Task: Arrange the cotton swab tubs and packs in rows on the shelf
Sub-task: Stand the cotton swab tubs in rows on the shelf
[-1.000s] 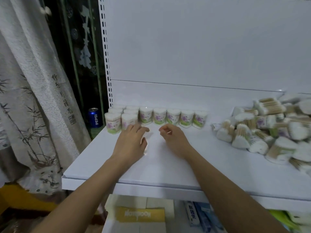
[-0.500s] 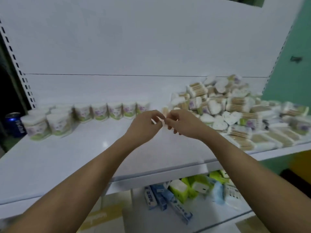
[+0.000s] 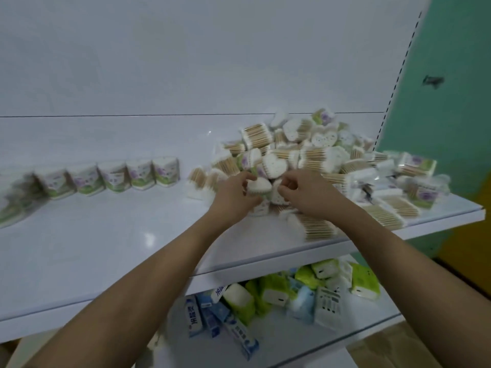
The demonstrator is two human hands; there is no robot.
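So both hands are seen buried in the front edge of the loose pile (image 3: 313, 158) of cotton swab tubs and packs, which is heaped on the right half of the white shelf (image 3: 106, 235). A heart-shaped tub (image 3: 259, 187) with a white lid is gripped by the left hand (image 3: 233, 195), fingers curled over its top and thumb tucked at its near side. Right next to it, the right hand (image 3: 305, 193) is held with fingers bent down into the pile, touching another heart-shaped tub (image 3: 277, 196), though whether that one is actually gripped can't be told since the fingertips are hidden. Over on the left, a tidy row of tubs (image 3: 111, 176) is lined up along the back of the shelf, well apart from the hands, and it gets pretty blurry toward the far left. Flat rectangular packs (image 3: 393, 208) are scattered at the right end of the pile near the shelf edge. Below, green and blue tissue packs (image 3: 292, 288) are jumbled on the lower shelf (image 3: 292, 338).
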